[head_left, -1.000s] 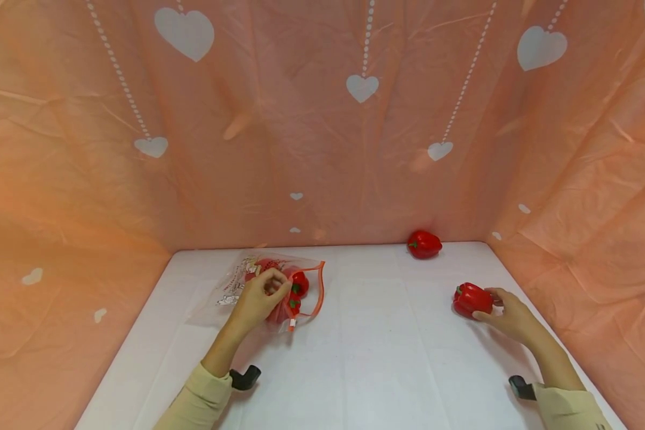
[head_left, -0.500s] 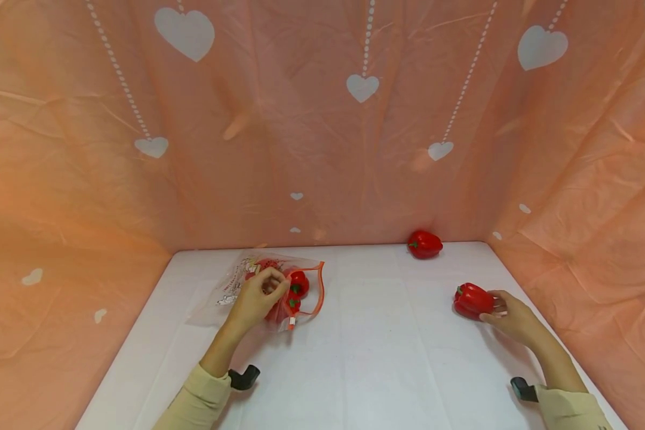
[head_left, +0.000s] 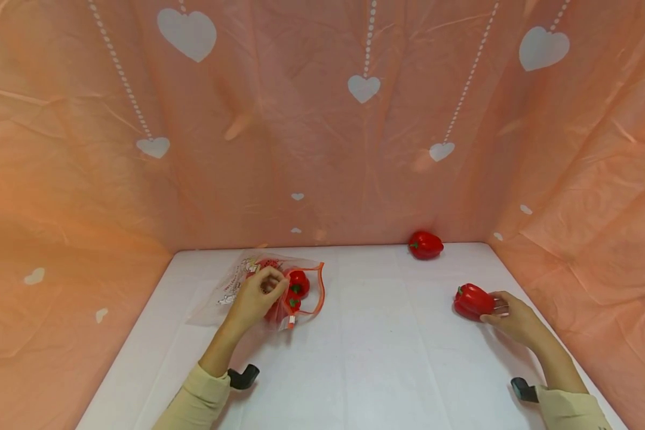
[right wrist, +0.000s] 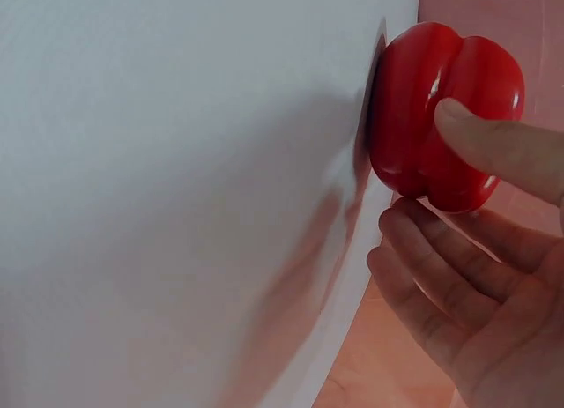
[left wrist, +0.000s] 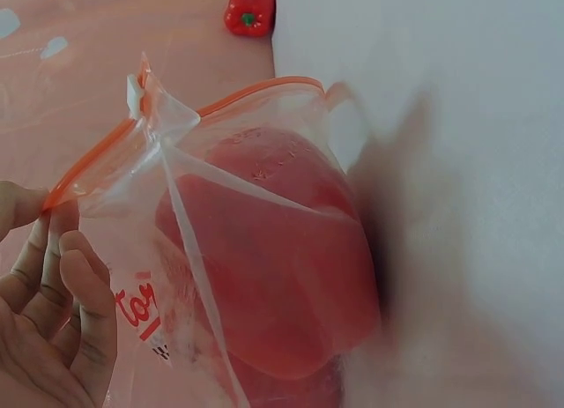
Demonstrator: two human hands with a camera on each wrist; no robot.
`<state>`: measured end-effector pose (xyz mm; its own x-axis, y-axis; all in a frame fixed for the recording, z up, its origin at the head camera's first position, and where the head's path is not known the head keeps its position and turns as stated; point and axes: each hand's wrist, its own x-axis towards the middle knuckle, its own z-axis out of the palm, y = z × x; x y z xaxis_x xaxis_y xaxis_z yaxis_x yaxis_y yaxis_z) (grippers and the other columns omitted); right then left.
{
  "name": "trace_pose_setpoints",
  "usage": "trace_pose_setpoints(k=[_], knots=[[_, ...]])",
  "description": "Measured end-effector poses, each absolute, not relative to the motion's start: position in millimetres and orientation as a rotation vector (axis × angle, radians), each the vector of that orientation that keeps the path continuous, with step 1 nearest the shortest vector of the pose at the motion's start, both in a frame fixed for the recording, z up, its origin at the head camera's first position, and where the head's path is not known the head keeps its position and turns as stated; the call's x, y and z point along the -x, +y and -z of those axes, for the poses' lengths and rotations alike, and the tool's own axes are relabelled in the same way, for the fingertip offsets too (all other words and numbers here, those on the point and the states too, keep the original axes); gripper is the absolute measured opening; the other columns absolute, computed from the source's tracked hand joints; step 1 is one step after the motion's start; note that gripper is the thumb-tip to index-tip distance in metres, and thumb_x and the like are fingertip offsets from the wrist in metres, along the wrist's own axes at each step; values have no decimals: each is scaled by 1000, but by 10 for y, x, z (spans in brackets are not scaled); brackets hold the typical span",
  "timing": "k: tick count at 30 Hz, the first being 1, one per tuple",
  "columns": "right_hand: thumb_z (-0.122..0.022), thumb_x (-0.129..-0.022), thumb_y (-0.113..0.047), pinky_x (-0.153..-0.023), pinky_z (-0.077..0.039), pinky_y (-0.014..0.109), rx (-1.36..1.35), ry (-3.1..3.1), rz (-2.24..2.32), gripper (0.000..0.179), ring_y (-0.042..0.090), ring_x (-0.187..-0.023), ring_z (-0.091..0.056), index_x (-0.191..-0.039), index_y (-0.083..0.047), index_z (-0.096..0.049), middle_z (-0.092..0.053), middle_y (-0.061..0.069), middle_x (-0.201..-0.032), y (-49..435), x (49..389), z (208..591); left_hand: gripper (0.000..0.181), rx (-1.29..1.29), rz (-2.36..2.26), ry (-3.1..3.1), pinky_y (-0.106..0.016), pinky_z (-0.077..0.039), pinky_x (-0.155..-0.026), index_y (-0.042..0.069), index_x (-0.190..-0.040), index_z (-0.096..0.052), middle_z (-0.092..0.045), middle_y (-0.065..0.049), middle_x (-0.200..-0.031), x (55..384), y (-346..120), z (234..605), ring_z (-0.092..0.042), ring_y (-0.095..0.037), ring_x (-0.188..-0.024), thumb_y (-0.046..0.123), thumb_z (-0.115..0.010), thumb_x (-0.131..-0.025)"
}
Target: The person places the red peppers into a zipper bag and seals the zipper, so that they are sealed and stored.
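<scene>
In the head view my left hand (head_left: 258, 295) pinches the upper edge of a clear printed zip bag (head_left: 223, 298) with an orange zip strip. Two red bell peppers (head_left: 299, 283) show at its parted mouth, and more red shows through the film. The left wrist view has thumb and finger on the orange strip, beside a large pepper (left wrist: 273, 249) in the bag. My right hand (head_left: 516, 319) is at the near end of another red bell pepper (head_left: 473, 301) lying on the table. Its thumb (right wrist: 507, 152) lies along the pepper's side, the other fingers loosely extended underneath.
One more red bell pepper (head_left: 426, 245) lies at the table's back edge, by the orange curtain (head_left: 322, 149). White cloth covers the table (head_left: 376, 352). Black curved mounts (head_left: 244, 377) stick out from both wrists.
My right hand has drawn back slightly toward the pepper's end, its thumb sliding off the side. That pepper has barely shifted. The left hand holds the bag nearly still.
</scene>
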<state>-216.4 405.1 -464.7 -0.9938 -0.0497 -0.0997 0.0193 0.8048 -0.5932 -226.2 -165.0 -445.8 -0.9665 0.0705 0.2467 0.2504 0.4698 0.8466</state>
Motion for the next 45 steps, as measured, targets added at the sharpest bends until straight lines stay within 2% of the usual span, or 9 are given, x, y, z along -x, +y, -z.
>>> trace_pose_setpoints(k=[13,21,32,45], knots=[[-82,-96,-34,-84,-62,48,-10,2864,995,76,50,-114,-63,-143,14,-46,-66,34,-124,3924,2176,4646,10,296,1502,-2530,-25,-51,-68,11,-102,-71,-69,-2,-89,2256,-1654,4447,-62,-19,-81,19,-78,-101],[-85,-93,-32,-77,-63,41,21,2876,1046,73,44,-109,-66,-140,12,-51,-69,30,-119,3760,2222,4676,9,297,1487,-2527,-24,-51,-69,9,-101,-72,-70,-3,-89,2271,-1657,4461,-63,-17,-80,16,-77,-101],[-86,-92,-30,-80,-63,44,124,2907,1067,66,39,-105,-68,-135,10,-56,-72,23,-114,3498,2278,4708,10,283,1492,-2536,-24,-50,-68,9,-102,-72,-69,-4,-89,2277,-1643,4459,-62,-18,-81,16,-78,-101],[-90,-88,-25,-80,-62,36,280,2918,1142,63,32,-99,-71,-132,8,-59,-74,14,-106,3112,2334,4713,11,291,1486,-2556,-24,-52,-69,10,-104,-71,-69,-3,-91,2256,-1632,4458,-63,-18,-82,19,-78,-101]])
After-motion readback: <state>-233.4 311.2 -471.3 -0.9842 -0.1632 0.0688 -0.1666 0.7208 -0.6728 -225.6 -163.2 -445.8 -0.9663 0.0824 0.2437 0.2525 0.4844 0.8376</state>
